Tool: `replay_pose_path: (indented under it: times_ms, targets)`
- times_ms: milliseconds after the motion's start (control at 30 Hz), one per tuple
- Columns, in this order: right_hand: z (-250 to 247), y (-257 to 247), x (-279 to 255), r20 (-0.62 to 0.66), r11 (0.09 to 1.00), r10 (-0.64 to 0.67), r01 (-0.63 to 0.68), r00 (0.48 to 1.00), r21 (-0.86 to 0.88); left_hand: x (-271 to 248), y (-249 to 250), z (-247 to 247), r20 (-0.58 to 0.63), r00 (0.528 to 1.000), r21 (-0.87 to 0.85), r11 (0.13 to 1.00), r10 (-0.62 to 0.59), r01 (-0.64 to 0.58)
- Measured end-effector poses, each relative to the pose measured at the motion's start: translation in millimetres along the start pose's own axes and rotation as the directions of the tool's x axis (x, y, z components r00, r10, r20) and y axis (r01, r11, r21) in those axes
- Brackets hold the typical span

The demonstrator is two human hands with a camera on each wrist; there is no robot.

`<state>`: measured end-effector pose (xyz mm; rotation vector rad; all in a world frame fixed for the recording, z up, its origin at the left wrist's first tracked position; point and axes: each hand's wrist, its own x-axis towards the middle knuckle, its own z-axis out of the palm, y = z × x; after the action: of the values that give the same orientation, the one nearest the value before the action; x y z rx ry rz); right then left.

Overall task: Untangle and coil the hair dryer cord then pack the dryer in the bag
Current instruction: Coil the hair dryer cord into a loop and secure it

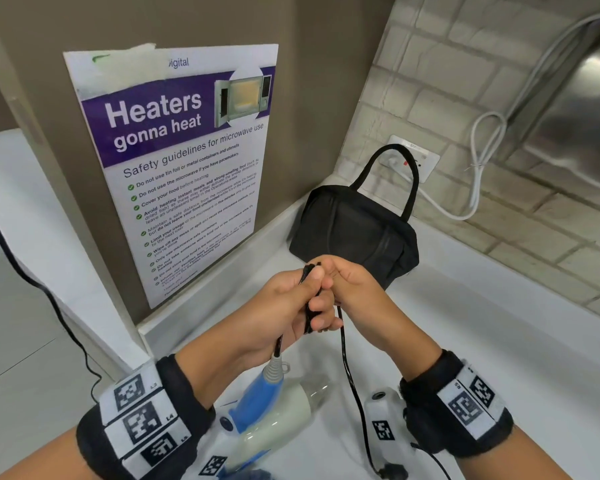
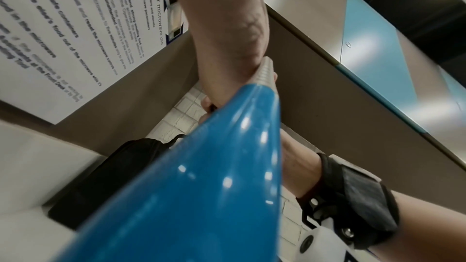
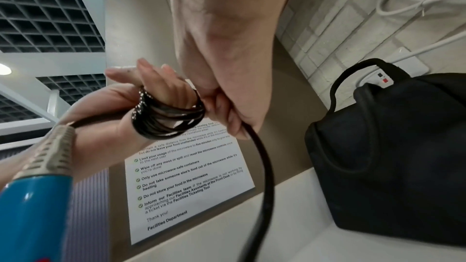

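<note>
Black cord is wound in several loops round the fingers of my left hand, whose thumb presses the coil. My right hand grips the free length of cord right beside the coil. That length hangs down to the plug on the counter. The blue and white hair dryer dangles by its cord under my left hand; its blue handle fills the left wrist view. The black bag with its loop handle stands on the counter just behind my hands, and it looks closed.
The white counter runs into a corner. A microwave safety poster hangs on the left wall. A wall socket with a white cable sits behind the bag. A steel appliance is at the top right.
</note>
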<state>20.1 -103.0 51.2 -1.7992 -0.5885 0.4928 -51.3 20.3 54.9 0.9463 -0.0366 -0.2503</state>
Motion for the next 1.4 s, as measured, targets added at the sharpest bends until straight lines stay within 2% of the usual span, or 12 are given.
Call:
replay_pose_path:
  times_ms: [133, 300, 433, 633, 767, 867, 1000, 1100, 1167, 1267, 1400]
  targets:
    - [3.2, 4.6, -1.7, -0.040, 0.999, 0.044, -0.043, 0.998, 0.013, 1.4, 2.3, -4.3, 0.016, 0.999, -0.029, 0.998, -0.047, 0.047]
    - [3.1, 6.7, -2.1, -0.116, 0.989, 0.020, -0.036, 0.993, -0.140, 3.9, 3.4, -9.6, 0.006, 0.997, -0.007, 0.997, -0.075, 0.075]
    - [0.9, 5.7, 0.2, -0.160, 0.982, 0.020, -0.049, 0.987, -0.182, 8.9, 0.9, -10.1, -0.086, 0.996, -0.015, 0.999, -0.039, 0.038]
    - [4.5, 6.1, 5.8, -0.207, 0.995, 0.037, -0.056, 0.978, -0.087, 11.4, 1.1, -10.6, -0.108, 0.994, -0.096, 0.995, 0.023, -0.033]
    - [10.1, 20.7, -2.0, -0.198, 0.976, -0.031, -0.013, 0.980, -0.217, 11.3, 3.6, -17.1, -0.123, 0.987, -0.066, 0.992, 0.101, -0.110]
    - [18.5, 31.5, -13.5, -0.125, 0.938, -0.043, -0.003, 0.991, -0.347, 10.6, 3.9, -18.0, -0.121, 0.984, -0.030, 0.990, 0.130, -0.135]
    - [27.3, 29.1, -25.1, -0.026, 0.807, 0.007, -0.021, 1.000, -0.590, 12.2, 0.4, -15.2, -0.143, 0.975, 0.030, 0.986, 0.167, -0.165]
    - [39.3, 21.1, -37.3, 0.038, 0.731, 0.024, 0.008, 0.999, -0.682, 16.3, 0.9, -16.2, -0.215, 0.957, 0.013, 0.980, 0.197, -0.199]
    - [43.9, 13.6, -46.0, 0.060, 0.691, 0.020, 0.030, 0.998, -0.722, 17.1, 1.3, -17.1, -0.231, 0.950, 0.064, 0.978, 0.210, -0.200]
    - [39.8, -3.0, -54.6, 0.046, 0.632, -0.035, 0.058, 0.998, -0.773, 17.5, 2.2, -19.0, -0.242, 0.943, 0.126, 0.971, 0.230, -0.205]
    - [27.9, -21.7, -54.4, 0.005, 0.593, -0.206, 0.129, 0.979, -0.795, 17.1, 4.7, -16.0, -0.211, 0.950, 0.202, 0.961, 0.231, -0.188]
